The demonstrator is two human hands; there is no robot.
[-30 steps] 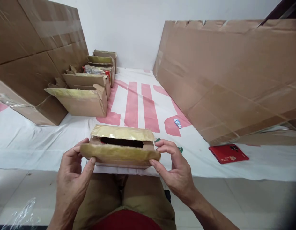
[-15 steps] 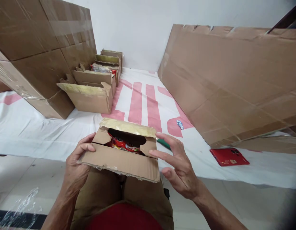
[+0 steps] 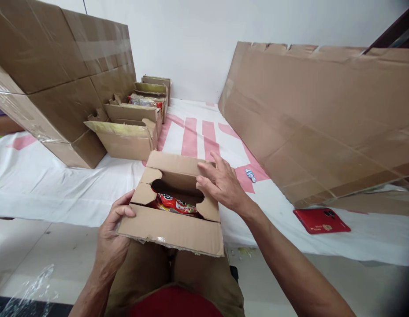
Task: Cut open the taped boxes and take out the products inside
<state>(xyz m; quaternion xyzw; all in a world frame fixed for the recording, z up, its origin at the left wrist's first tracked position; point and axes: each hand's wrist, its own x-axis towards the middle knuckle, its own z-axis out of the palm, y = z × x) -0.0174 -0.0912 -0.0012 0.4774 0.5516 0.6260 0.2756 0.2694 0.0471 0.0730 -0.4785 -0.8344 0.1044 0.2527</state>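
Note:
A small cardboard box (image 3: 171, 226) stands in front of me at the table's near edge, its flaps spread apart. Red printed packets (image 3: 176, 204) show through the gap in its top. My left hand (image 3: 113, 224) grips the box's left side, thumb on top near the front flap and the other fingers partly hidden. Over the box's far right corner is my right hand (image 3: 221, 180), fingers apart, its fingertips at the far flap (image 3: 178, 162). I see nothing held in that hand.
Several opened boxes (image 3: 125, 138) line the left, beside a stack of taped cartons (image 3: 72, 101). A large cardboard sheet (image 3: 317, 119) leans on the right. A red phone (image 3: 321, 221) lies on the white and pink cloth (image 3: 72, 193). Clear plastic wrap (image 3: 34, 290) is on the floor.
The box's far flap has swung outward from its folded position, opening the top wider. My right hand has moved up and left from the right side to that flap. My left hand keeps its grip.

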